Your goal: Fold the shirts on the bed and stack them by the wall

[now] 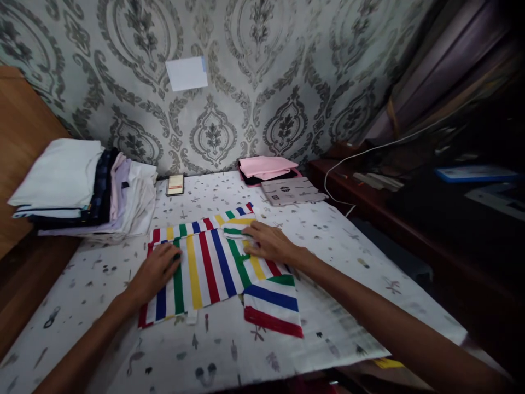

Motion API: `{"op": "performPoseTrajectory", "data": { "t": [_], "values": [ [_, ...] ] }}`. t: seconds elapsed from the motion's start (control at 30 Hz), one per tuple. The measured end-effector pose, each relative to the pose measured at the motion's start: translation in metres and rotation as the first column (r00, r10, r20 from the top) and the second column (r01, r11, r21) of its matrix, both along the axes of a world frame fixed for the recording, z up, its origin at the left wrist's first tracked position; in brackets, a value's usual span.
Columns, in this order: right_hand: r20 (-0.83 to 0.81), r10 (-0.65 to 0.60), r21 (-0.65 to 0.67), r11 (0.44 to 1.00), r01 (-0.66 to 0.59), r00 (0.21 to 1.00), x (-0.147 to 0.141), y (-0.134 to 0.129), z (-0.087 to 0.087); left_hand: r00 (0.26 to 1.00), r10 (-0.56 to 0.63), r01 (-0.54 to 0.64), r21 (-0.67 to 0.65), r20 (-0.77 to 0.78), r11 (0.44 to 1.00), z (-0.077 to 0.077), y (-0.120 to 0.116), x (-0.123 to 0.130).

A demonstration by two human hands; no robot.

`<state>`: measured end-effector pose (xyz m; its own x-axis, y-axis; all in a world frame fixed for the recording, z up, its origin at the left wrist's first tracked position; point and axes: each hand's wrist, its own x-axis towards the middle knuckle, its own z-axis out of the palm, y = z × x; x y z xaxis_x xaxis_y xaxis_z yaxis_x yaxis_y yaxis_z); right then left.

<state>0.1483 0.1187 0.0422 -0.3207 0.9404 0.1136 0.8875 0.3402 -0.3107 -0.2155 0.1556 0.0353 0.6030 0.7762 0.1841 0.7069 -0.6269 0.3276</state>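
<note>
Touching the striped garment (209, 268), left hand (156, 269) rests inside edges of the sheet (340, 235).

We see our left arm (98, 334) and right arm (389, 320) cut off below | our right hand (273, 241) hides some shirt (209, 268) | we find the box (175, 185) blurred

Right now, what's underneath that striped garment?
The printed white sheet shows around the striped garment, and a small white tag sticks out at its near edge. Whatever else lies beneath is covered.
</note>
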Motion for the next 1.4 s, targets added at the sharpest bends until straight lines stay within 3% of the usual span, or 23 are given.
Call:
{"op": "performPoseTrajectory", "data": {
  "t": [0.03,0.13,0.27,0.4,0.53,0.6,0.7,0.77,0.83,0.9,1.0,1.2,1.3,1.4],
  "values": [
    [0.062,0.017,-0.021,1.0,-0.016,0.998,-0.005,-0.004,0.003,1.0,-0.029,0.029,-0.002,0.0,1.0,-0.005,-0.003,0.002],
    [0.213,-0.083,-0.03,0.995,0.091,0.973,-0.016,-0.005,0.01,0.999,-0.037,0.037,0.037,-0.004,0.999,-0.017,-0.002,0.003],
    [0.235,-0.202,0.007,0.978,0.206,0.951,-0.021,0.015,0.022,0.998,-0.014,0.017,0.063,-0.057,0.998,-0.026,0.009,-0.004],
    [0.112,-0.395,0.072,0.918,0.389,0.912,-0.02,0.072,0.049,0.993,0.043,-0.038,0.054,-0.109,0.998,-0.031,0.027,-0.009],
    [-0.225,-0.463,0.03,0.876,0.481,0.857,-0.023,0.137,0.067,0.983,0.16,-0.149,0.128,-0.085,0.981,-0.036,0.044,-0.01],
    [-0.306,-0.454,0.023,0.875,0.483,0.837,-0.029,0.152,0.059,0.968,0.236,-0.221,0.154,-0.086,0.963,-0.037,0.048,-0.007],
    [-0.351,-0.325,0.06,0.928,0.367,0.878,-0.047,0.142,0.026,0.967,0.242,-0.23,0.132,-0.084,0.964,-0.037,0.046,0.01],
    [-0.336,-0.118,0.113,0.98,0.164,0.934,-0.063,0.124,-0.001,0.987,0.136,-0.13,0.084,-0.08,0.988,-0.036,0.044,0.032],
    [-0.248,0.078,0.133,0.99,-0.046,0.966,-0.079,0.106,-0.024,0.998,0.011,-0.008,0.039,-0.069,0.999,-0.038,0.045,0.058],
    [-0.134,0.164,0.098,0.984,-0.151,0.977,-0.087,0.097,-0.036,0.997,-0.053,0.055,0.023,-0.057,0.998,-0.04,0.052,0.079],
    [0.005,0.079,0.022,0.997,-0.079,0.997,-0.075,0.099,-0.04,0.997,0.014,-0.01,0.045,-0.077,0.999,-0.042,0.073,0.084],
    [0.124,-0.176,0.018,0.984,0.175,0.977,-0.015,0.117,-0.036,0.915,0.334,-0.324,0.082,-0.225,0.943,-0.039,0.114,0.025],
    [0.148,-0.211,-0.025,0.976,0.217,0.966,-0.007,0.122,-0.035,0.884,0.377,-0.357,0.12,-0.277,0.926,-0.035,0.119,0.01],
    [0.13,-0.217,-0.065,0.972,0.226,0.967,-0.01,0.123,-0.031,0.871,0.398,-0.364,0.165,-0.288,0.916,-0.029,0.115,0.011]
  ]
}}
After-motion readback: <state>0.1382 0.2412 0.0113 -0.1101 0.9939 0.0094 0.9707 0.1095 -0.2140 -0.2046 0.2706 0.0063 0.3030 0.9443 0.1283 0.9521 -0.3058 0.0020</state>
